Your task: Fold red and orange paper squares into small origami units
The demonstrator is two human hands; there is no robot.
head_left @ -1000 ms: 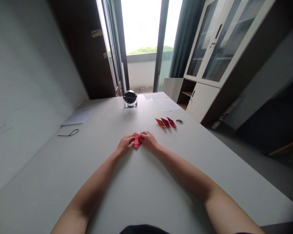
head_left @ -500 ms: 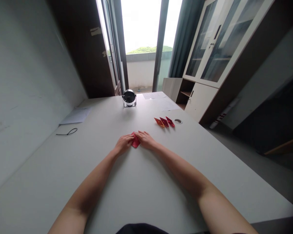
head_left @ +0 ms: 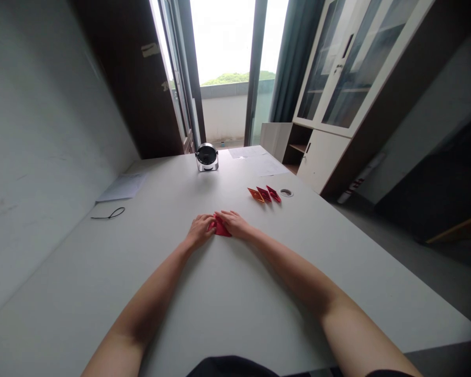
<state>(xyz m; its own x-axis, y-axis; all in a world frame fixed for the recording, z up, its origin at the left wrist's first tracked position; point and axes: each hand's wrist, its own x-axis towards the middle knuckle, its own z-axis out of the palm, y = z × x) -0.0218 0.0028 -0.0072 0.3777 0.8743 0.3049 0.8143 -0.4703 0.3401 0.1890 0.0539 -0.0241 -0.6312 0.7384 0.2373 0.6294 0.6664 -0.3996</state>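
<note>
A small piece of shiny red folded paper lies on the white table between my hands. My left hand is bent round its left edge, with thumb and fingers pinching the paper there. From the other side my right hand presses on the paper's right and upper part, its fingers close together. The fingers partly cover the paper, so its folds are hard to make out. Beyond my right hand stand three folded pieces in a row: an orange one, a dark red one and a red one.
A white ring, like a tape roll, lies right of the folded pieces. A round black-and-silver device on a stand is at the back. Paper sheets and a looped black cord lie at left. A glass-door cabinet stands right.
The red paper has changed shape: its lower end was a point in the middle, and now a wider edge reaches out to the right. My left fingers are more curled; the view shifted slightly.
</note>
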